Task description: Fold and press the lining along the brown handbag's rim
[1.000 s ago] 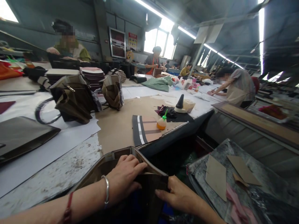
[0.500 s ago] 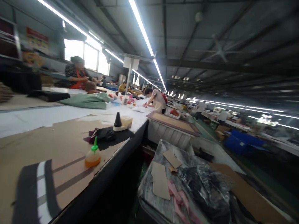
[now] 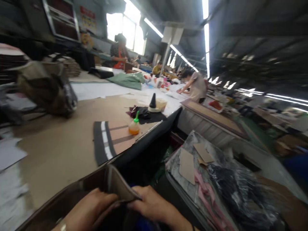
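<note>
We see the right hand (image 3: 155, 205) grasping the rim of the brown bag (image 3: 119, 181) at its corner, thumb on 1 side and fingers on the other; the left hand (image 3: 92, 205) lies over the bag's near edge, just left of that grip, fingers curled; we cannot tell whether it pinches the edge or only rests there; the bag's mouth gapes up between and beyond the 2 hands, its long wall running off to the left of the grip.

Straight ahead of the grip, on the tan sheet (image 3: 60, 138), we note a curved dark piece with a white band (image 3: 97, 141); just beyond it, a bottle of orange liquid (image 3: 134, 128) with a green nozzle; farther out, a black cone (image 3: 153, 102) beside a cream-coloured item (image 3: 160, 105), black material (image 3: 141, 113) near both; left of the grip and farther off, an olive-brown bag (image 3: 44, 86), blurred.

Right of the grip, we see a grey surface (image 3: 196, 136) bearing 2 flat tan pieces (image 3: 187, 165), a pink strip (image 3: 208, 191) and crumpled plastic (image 3: 240, 189); far beyond the grip, 1 person in a pale top (image 3: 198, 85) leans over the table.
</note>
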Action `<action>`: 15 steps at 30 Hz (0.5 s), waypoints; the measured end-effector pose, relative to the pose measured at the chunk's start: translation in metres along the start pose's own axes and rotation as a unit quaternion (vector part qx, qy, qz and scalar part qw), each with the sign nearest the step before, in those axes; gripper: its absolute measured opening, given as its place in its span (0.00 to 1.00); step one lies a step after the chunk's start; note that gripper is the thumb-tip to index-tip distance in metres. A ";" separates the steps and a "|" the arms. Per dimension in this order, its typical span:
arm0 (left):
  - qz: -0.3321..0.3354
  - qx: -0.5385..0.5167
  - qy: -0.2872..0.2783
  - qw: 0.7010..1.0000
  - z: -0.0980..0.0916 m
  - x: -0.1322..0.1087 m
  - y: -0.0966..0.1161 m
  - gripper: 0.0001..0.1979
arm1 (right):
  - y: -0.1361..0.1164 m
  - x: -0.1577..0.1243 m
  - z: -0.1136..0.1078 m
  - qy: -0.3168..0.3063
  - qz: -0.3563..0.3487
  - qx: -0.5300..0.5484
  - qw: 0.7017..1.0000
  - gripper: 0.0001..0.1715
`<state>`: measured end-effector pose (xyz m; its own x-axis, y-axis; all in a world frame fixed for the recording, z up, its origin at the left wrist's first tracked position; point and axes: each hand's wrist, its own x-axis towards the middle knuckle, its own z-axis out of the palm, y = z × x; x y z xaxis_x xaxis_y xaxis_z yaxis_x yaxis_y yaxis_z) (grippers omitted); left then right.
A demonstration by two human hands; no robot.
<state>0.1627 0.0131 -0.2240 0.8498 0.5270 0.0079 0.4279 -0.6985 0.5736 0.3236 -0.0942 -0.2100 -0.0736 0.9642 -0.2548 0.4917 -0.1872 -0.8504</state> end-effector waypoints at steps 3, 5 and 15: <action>0.008 0.036 -0.099 0.994 -0.016 -0.011 -0.001 0.17 | 0.010 0.008 0.001 -0.003 0.003 0.030 1.000 0.08; -0.005 0.076 -0.095 0.993 -0.023 -0.002 0.001 0.16 | 0.016 0.011 -0.001 -0.006 0.004 0.048 0.999 0.08; -0.056 0.130 -0.109 0.984 -0.017 0.033 -0.002 0.16 | 0.044 0.024 0.000 0.009 -0.006 0.078 0.997 0.16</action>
<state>0.1846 0.0404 -0.2106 0.8262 0.5113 -0.2365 0.5633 -0.7572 0.3307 0.3434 -0.0793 -0.2532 -0.0633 0.9695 -0.2368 0.3499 -0.2007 -0.9150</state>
